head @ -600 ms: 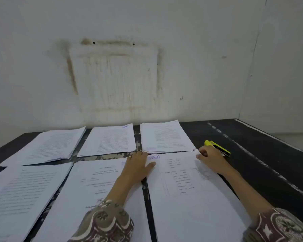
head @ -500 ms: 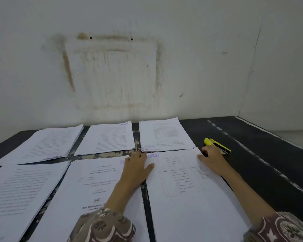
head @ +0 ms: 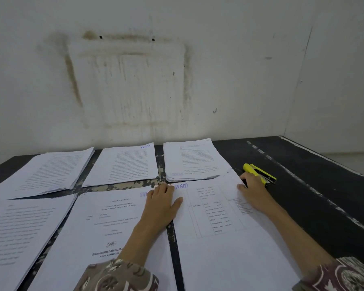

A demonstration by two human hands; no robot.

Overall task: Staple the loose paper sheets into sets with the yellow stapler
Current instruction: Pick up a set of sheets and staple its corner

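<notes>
Little has changed over the last half second: your left hand stays flat on the near-right stack, your right hand at its far corner, grip hidden; the yellow stapler lies just beyond that corner, not yet lifted

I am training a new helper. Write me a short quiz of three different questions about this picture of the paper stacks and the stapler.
1. True or false: the right hand has lifted the yellow stapler off the table.
2. How many paper stacks lie on the table? A) four B) six C) eight
3. Fill in: the left hand rests flat across the gap between the near middle stack and the near ____ stack.

Key: 1 false, the stapler lies on the table just beyond the hand; 2 B; 3 right.
</notes>
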